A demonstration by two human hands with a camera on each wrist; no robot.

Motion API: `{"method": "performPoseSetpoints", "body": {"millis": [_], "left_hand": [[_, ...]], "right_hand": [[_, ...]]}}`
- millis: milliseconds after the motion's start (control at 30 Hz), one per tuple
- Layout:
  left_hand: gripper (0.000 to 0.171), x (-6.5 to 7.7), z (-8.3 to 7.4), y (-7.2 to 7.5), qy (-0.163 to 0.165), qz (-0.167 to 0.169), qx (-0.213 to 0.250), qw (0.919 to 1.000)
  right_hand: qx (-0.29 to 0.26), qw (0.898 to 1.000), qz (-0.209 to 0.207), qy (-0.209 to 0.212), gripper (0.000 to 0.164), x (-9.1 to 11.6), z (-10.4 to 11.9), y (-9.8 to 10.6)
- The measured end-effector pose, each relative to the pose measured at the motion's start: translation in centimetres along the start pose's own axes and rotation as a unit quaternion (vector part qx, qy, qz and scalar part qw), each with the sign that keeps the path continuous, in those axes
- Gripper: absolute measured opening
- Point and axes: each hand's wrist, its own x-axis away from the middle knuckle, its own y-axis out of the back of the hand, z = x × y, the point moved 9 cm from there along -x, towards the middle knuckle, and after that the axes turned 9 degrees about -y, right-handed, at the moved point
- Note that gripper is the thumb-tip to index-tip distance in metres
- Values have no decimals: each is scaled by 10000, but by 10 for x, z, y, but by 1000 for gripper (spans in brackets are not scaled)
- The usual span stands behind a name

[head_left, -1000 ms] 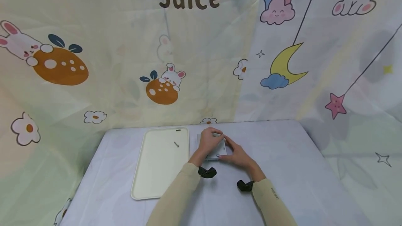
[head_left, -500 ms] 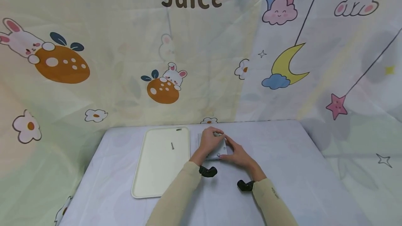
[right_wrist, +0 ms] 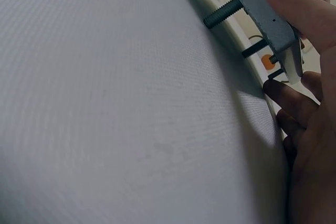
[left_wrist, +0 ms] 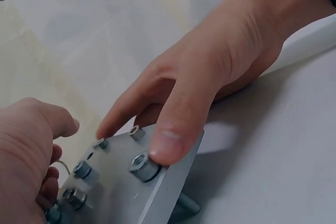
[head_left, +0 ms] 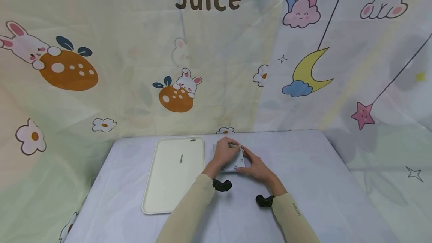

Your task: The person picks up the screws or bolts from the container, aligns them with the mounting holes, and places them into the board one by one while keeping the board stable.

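Note:
A grey metal plate has several hex-socket bolts standing in its top; their threaded ends stick out underneath. My right hand grips the plate by its right side. In the left wrist view its thumb rests at the near edge beside the biggest bolt. My left hand is over the plate's far part, thumb and forefinger near each other by the right fingertips. Whether it pinches a small screw is hidden. In the left wrist view its lower fingers are curled beside the plate.
To the left lies a cream tray on a white-covered table. It bears one loose bolt and a small dark piece, too small to identify, at its far edge. A printed curtain hangs behind the table.
The loose bolt in the tray has rolled left and turned from slanted to nearly upright in the view. Both hands have stayed about in place at the plate. The head view has shifted slightly.

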Motion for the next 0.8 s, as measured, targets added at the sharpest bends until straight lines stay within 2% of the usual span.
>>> {"method": "performPoseSetpoints", "body": {"millis": [67, 200, 300, 400, 567, 800], "left_hand": [[8, 3, 2, 7, 39, -41, 44, 10000], [11, 9, 8, 23, 59, -48, 63, 10000], [13, 14, 14, 41, 5, -126, -5, 9999], [11, 23, 24, 66, -42, -296, -133, 9995], [10, 46, 46, 111, -1, -553, -395, 9977], [11, 80, 84, 169, 521, -981, -573, 9922]], "right_hand": [[26, 10000, 48, 29, 104, -1, 0, -3], [76, 9998, 119, -173, 106, -2, -5, -6], [53, 9995, 77, -313, 108, -2, -8, -4], [6, 9995, 45, -306, 110, -1, -7, -3], [27, 9992, 74, -380, 110, 1, -8, -4], [105, 9993, 114, -335, 111, -2, -8, -6]]}}
